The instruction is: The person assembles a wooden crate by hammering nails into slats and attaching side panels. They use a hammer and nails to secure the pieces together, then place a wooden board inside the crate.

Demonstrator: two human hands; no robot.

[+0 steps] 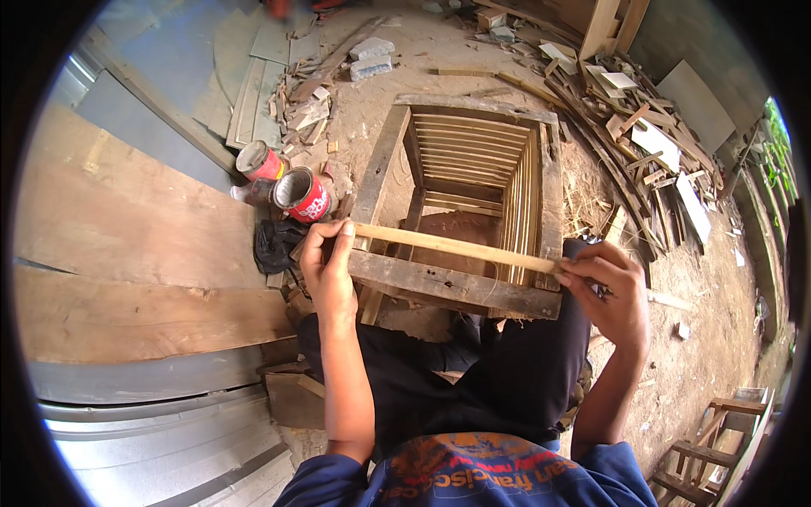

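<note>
A thin, pale wooden slat (456,246) stretches between my two hands, above the near rail of a slatted wooden frame (460,286). My left hand (331,266) pinches its left end between thumb and fingers, close to the frame's near left corner. At the near right corner, the fingers of my right hand (612,291) close on the other end. Narrow slats (465,144) line the far and right sides of the box-like frame, which stands in front of my knees. A pale flat piece (672,301) shows past my right hand; I cannot tell whether it is held.
Two red cans (306,198) and a black bag (277,245) sit left of the frame. Wide boards (144,313) lie farther left. Scrap wood (646,156) is heaped at the far right, broken blocks (372,59) lie beyond, and a small wooden rack (710,456) stands near right.
</note>
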